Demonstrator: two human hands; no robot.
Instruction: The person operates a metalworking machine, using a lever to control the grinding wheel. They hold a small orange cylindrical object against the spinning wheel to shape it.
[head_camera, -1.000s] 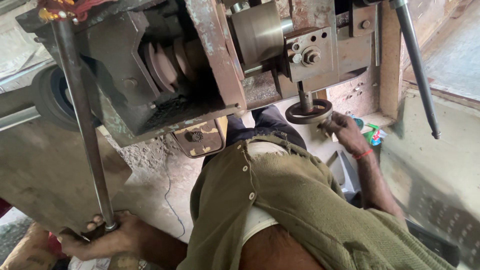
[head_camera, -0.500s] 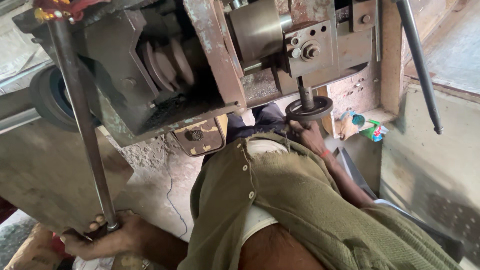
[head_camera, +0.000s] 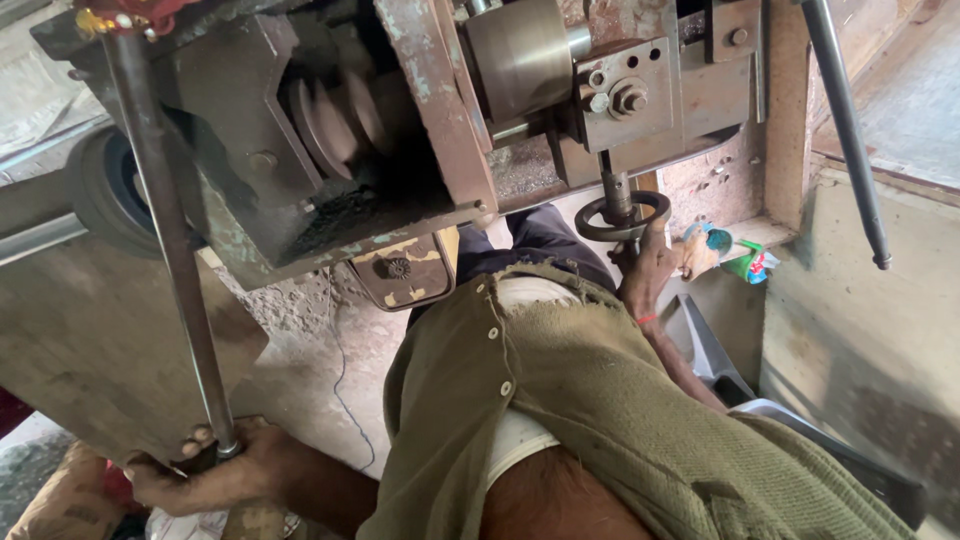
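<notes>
Handwheel (head_camera: 622, 216): small black ring under the machine (head_camera: 400, 130), right hand (head_camera: 645, 268) gripped its rim
Rod (head_camera: 170, 240): left hand (head_camera: 215, 472) clenched round its bottom end

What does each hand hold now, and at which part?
The left hand grips the long metal rod at its lower end. The right hand holds the small black handwheel by its rim.

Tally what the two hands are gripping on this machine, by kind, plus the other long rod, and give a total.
Long metal rods: 2, one held at its lower end by the left hand, one hanging free on the right.
Small round handwheels: 1, the handwheel under the right hand.
Total: 3
</notes>
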